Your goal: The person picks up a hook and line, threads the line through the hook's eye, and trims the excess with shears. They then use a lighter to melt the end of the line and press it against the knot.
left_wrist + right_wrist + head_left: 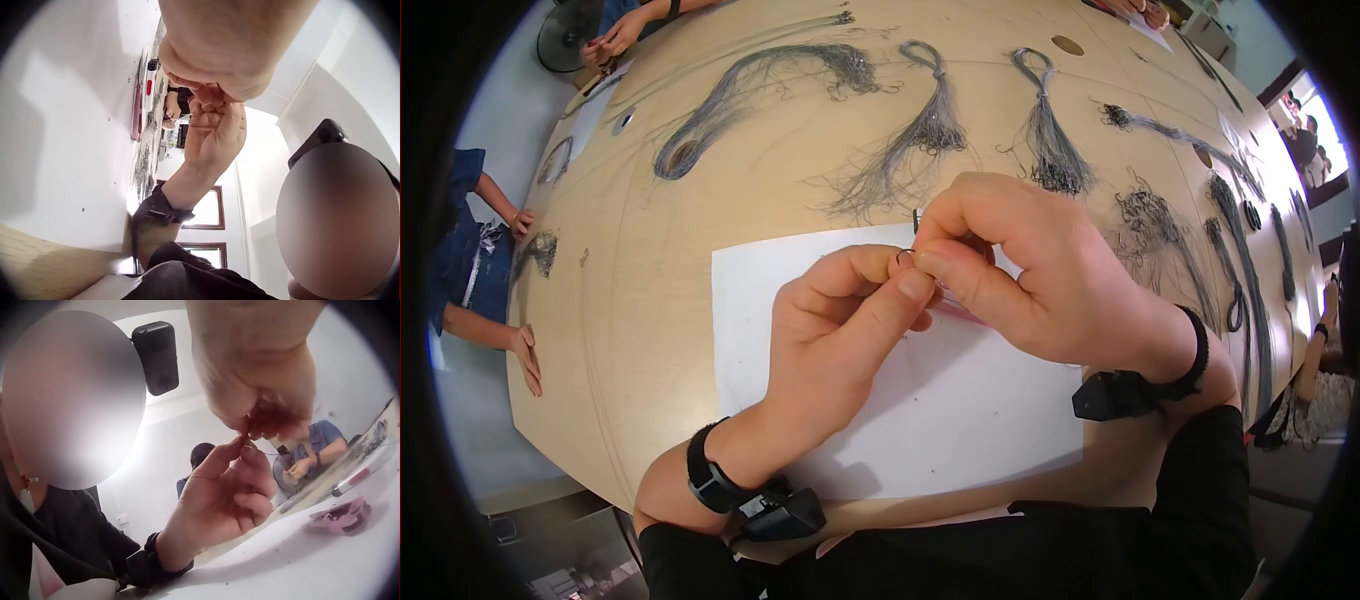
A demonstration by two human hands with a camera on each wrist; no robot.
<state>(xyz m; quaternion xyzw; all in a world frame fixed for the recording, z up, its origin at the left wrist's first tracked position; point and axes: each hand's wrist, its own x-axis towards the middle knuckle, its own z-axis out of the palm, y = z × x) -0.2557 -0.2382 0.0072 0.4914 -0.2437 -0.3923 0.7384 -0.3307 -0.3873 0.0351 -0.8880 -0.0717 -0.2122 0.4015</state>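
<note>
In the head view a small dark curved piece, like a hook (906,252), shows where the fingertips of both hands meet above the white paper (960,420). My left hand (825,335) pinches at it between thumb and index finger. From the other side my right hand (1045,270) pinches with thumb and curled index finger, touching the left fingertips. A thin dark strand (267,452) sticks out beside the fingertips in the right wrist view, where the left hand (219,494) is below the right hand (262,381). The fingers hide most of the held piece.
Bundles of grey line (1040,120) with dark hooks lie across the wooden table (650,330). On the paper are a pink object (344,515) and, close by, a marker (359,478). Other people's hands (525,355) rest at the left table edge.
</note>
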